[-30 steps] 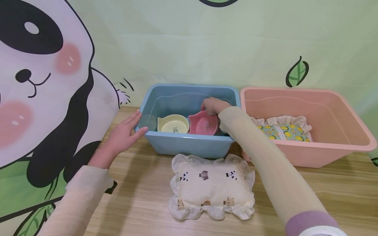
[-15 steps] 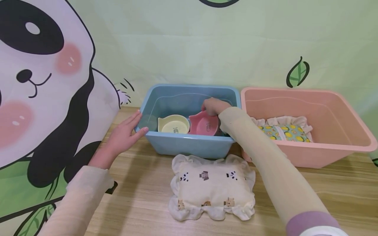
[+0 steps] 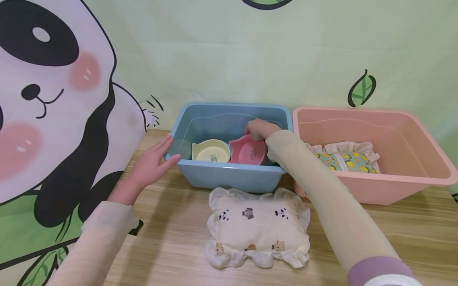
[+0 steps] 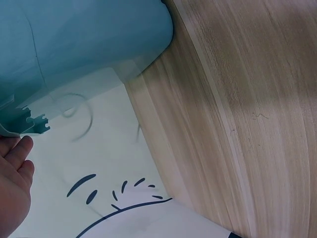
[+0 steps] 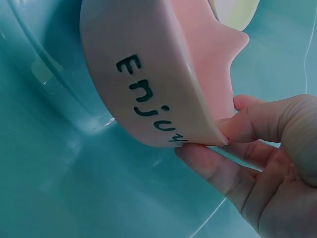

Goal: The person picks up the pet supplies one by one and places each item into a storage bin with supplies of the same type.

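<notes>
Inside the blue plastic tub, my right hand pinches the rim of a pink cat-eared bowl between thumb and fingers. The right wrist view shows this bowl tilted, with "Enjoy" lettered on its outer wall and the fingertips at its edge. To its left in the tub sits a cream cat-eared bowl. My left hand rests on the tub's left rim with fingers extended and thumb pointing over the front corner. In the left wrist view, its fingertips lie right at the rim.
A pink tub stands right beside the blue one and contains a frilled, lemon-patterned cushion. On the wooden table, a cream frilled pillow with animal prints lies before the blue tub. A panda-printed cloth hangs behind.
</notes>
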Motion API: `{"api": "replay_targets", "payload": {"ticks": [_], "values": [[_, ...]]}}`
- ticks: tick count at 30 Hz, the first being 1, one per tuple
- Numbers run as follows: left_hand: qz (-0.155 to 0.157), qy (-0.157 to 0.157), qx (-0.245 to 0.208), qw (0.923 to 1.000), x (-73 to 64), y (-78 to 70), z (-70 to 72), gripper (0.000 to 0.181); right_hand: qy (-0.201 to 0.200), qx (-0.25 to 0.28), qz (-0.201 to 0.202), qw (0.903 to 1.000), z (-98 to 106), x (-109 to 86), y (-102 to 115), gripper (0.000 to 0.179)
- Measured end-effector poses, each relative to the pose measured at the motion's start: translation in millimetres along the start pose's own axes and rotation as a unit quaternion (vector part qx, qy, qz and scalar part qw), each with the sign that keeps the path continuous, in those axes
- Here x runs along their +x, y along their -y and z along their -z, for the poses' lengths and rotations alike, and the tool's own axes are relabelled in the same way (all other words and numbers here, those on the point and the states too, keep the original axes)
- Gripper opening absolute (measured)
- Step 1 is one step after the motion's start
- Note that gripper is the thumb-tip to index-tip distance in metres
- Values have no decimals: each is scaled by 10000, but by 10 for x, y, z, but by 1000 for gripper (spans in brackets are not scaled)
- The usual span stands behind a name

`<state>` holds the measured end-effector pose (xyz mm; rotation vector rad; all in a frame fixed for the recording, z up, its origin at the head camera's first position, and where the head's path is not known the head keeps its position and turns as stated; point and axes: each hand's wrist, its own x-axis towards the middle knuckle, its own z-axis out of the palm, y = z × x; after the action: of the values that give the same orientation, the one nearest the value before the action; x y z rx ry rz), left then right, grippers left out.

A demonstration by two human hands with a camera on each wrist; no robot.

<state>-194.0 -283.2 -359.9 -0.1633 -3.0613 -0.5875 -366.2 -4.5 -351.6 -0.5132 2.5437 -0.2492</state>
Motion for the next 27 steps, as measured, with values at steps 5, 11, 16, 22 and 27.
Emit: {"api": "replay_targets", "payload": {"ticks": [5,11,16,22,27], "values": [[-24,-13,9,10000,0,-2,4,72,-2,24,-15,10000,0,-11,0,40],[-25,-13,5,10000,-5,-5,9,72,-7,39,28,10000,5,-41,2,39],[-11,-11,5,10000,-6,-6,3,70,-1,-47,59,10000,2,-48,4,40],[17,12,8,10000,-7,-8,4,72,-13,-195,105,9998,-6,-21,-9,39],[36,22,15,10000,-5,-13,5,72,-24,-215,122,9997,-4,-20,-15,38]]}}
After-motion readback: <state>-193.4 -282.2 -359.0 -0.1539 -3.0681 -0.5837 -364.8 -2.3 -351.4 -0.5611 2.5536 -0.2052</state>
